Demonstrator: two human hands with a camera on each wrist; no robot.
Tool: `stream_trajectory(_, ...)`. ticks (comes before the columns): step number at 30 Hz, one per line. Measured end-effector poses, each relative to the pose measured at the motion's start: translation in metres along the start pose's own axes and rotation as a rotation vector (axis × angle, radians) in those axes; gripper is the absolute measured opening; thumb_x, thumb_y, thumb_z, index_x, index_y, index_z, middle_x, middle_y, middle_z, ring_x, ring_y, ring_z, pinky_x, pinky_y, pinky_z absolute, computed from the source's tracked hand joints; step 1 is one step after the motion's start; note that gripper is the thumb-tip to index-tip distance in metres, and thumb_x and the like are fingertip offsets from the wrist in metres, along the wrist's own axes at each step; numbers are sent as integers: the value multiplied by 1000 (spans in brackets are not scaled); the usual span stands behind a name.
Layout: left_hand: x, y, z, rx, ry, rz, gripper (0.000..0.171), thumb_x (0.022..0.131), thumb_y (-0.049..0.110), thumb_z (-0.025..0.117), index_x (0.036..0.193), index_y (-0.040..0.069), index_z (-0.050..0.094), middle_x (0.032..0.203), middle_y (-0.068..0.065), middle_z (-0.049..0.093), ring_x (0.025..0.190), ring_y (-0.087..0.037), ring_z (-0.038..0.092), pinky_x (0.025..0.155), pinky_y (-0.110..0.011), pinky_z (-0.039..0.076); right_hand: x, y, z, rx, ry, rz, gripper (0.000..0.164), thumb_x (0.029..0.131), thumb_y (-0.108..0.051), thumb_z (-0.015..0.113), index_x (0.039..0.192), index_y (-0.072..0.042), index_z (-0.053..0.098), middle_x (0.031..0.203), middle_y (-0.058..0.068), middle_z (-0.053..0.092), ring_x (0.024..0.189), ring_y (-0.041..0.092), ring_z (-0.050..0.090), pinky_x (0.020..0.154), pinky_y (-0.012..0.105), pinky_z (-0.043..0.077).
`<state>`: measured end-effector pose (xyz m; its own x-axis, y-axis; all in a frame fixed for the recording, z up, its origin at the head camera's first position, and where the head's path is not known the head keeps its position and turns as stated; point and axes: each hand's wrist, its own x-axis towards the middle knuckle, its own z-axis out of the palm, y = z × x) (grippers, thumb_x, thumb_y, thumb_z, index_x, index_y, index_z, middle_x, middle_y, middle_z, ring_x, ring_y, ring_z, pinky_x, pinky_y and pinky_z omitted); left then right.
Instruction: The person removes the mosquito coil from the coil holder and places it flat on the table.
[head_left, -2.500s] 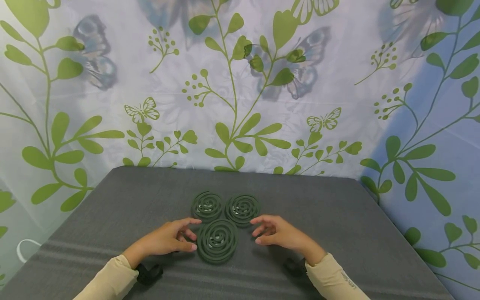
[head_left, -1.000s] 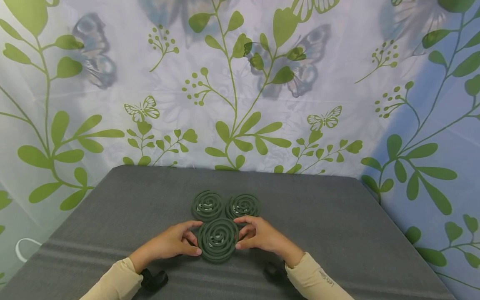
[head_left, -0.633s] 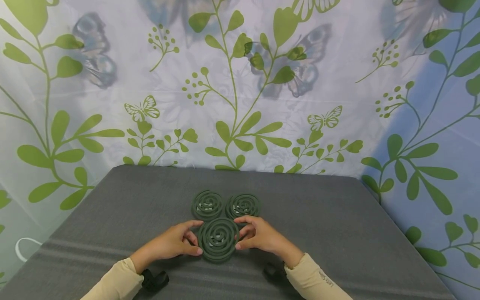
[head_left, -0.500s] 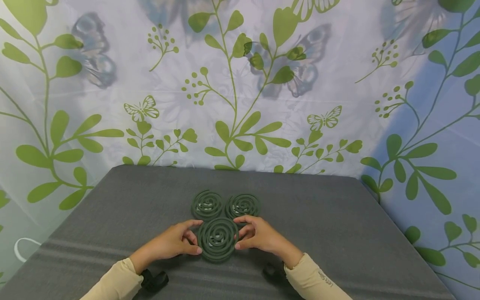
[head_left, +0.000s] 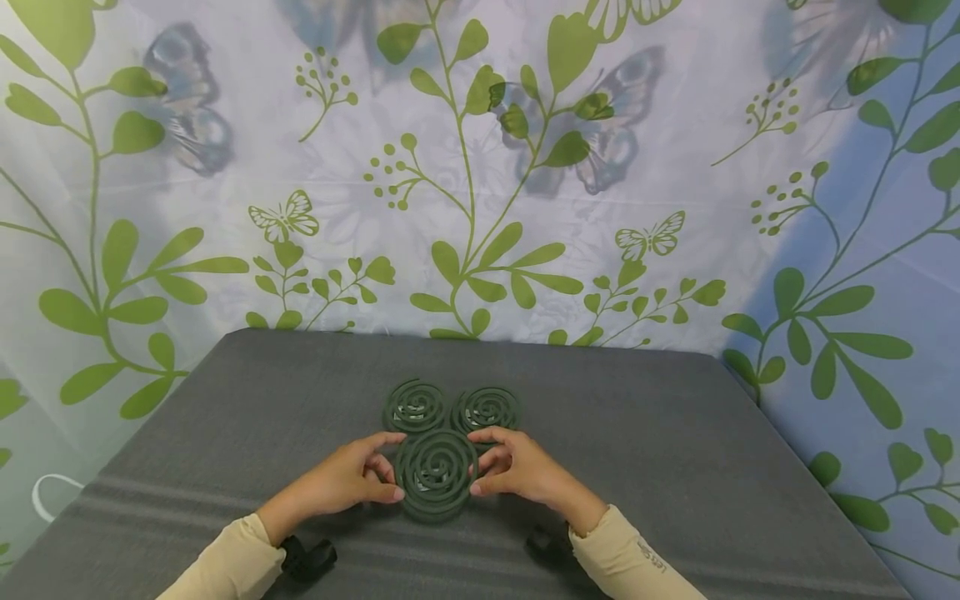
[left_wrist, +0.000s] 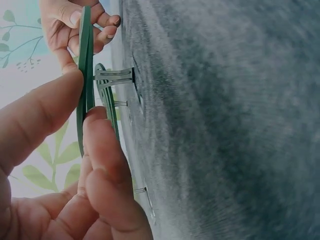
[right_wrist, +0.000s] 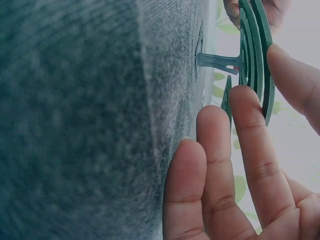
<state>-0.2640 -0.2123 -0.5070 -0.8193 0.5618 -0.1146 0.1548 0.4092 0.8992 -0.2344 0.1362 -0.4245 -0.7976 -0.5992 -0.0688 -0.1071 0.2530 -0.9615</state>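
In the head view, a dark green mosquito coil (head_left: 435,510) lies in front, with two more mosquito coils behind it: a left one (head_left: 406,427) and a right one (head_left: 487,392). My left hand (head_left: 337,482) pinches the front coil's left edge between thumb and fingers. Opposite, my right hand (head_left: 528,473) pinches its right edge. Both wrist views show this coil (left_wrist: 85,55) nearly edge-on, held above the table on or beside a thin metal stand (right_wrist: 217,62). Whether coil and stand still touch I cannot tell.
Grey cloth covers the table (head_left: 637,433). A white curtain (head_left: 330,167) with green leaves and butterflies hangs behind and at the right. Black devices sit at my wrists, one near the left sleeve (head_left: 225,554). A white loop (head_left: 41,496) shows beyond the left edge.
My right hand has moved left onto the front coil, and my left hand has closed in on its other edge. Over the last half second the coil has risen or tipped slightly.
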Motion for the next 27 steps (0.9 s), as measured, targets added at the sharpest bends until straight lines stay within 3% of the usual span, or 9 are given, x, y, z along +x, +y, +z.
stream_trajectory(7, 1, 0, -2, -1, 22, 18, 97, 92, 42, 90, 169, 15, 37, 106, -5, 78, 67, -15, 64, 60, -32, 54, -1, 0, -2, 27, -5, -46, 70, 92, 4, 83, 153, 13, 48, 109, 17, 78, 88, 17, 75, 79, 31, 61)
stream_trajectory(8, -5, 13, 0, 26, 30, 54, 94, 93, 37, 89, 168, 13, 38, 106, -6, 77, 68, -16, 64, 60, -32, 54, -1, 0, -3, 29, -7, -55, 71, 92, 4, 83, 153, 13, 48, 109, 17, 78, 88, 17, 76, 80, 31, 61)
stream_trajectory(13, -3, 15, 4, 15, 41, 82, 92, 94, 38, 88, 169, 16, 37, 107, -5, 77, 73, -23, 70, 63, -34, 56, -2, 3, -9, 32, -18, -82, 71, 94, 3, 82, 154, 12, 47, 110, 17, 79, 88, 15, 76, 81, 31, 62)
stream_trajectory(14, -2, 16, 6, 12, 44, 80, 92, 94, 40, 87, 169, 18, 37, 107, -5, 78, 75, -24, 71, 64, -34, 56, -2, 4, -10, 38, -20, -84, 71, 94, 3, 82, 155, 11, 47, 110, 17, 79, 88, 14, 76, 80, 31, 62)
stream_trajectory(15, 4, 4, 5, -21, 42, 50, 94, 93, 44, 87, 169, 22, 36, 107, -4, 79, 76, -25, 73, 64, -34, 58, -3, 5, -12, 45, -21, -84, 71, 94, 2, 82, 155, 11, 47, 110, 16, 79, 88, 14, 76, 81, 31, 62)
stream_trajectory(27, 12, 12, 24, -16, 60, 73, 95, 94, 49, 85, 171, 32, 31, 102, -2, 81, 85, -27, 77, 70, -37, 60, -15, 11, -27, 81, -18, -105, 75, 95, -1, 83, 157, 11, 44, 107, 10, 78, 89, 14, 75, 80, 30, 62)
